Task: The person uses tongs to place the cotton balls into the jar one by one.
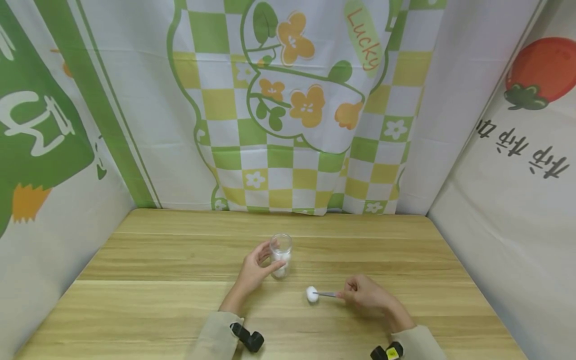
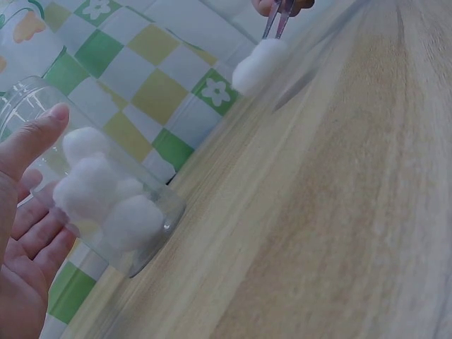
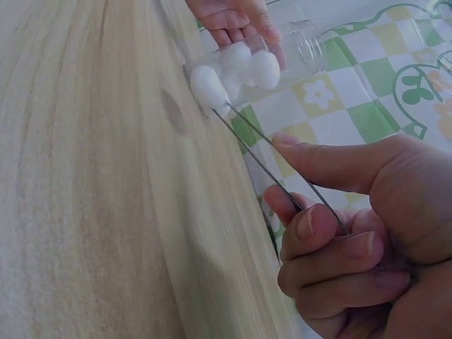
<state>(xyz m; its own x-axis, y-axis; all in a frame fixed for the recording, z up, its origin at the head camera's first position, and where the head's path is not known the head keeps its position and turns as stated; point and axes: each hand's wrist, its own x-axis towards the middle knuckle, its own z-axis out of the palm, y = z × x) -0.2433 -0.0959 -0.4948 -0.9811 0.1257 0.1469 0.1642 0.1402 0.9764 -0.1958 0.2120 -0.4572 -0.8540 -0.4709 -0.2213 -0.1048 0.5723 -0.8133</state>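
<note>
A clear, lidless jar [image 1: 281,244] stands upright on the wooden table with several white cotton balls [image 2: 92,187] inside. My left hand [image 1: 254,270] holds it from the left, thumb on the near side and fingers behind. To the right of the jar, my right hand [image 1: 366,292] pinches metal tweezers [image 3: 265,166] between thumb and fingers. At the tweezers' tips is one cotton ball [image 1: 312,294], outside the jar and just above the tabletop, its shadow [image 3: 173,111] falling beside it.
The wooden table [image 1: 157,260] meets a checked, flower-printed curtain [image 1: 279,165] at its back edge. Printed cloth hangs on the left side [image 1: 108,185] and the right side [image 1: 508,200]. Dark wrist cameras sit on the left sleeve [image 1: 211,335] and right sleeve [image 1: 420,342].
</note>
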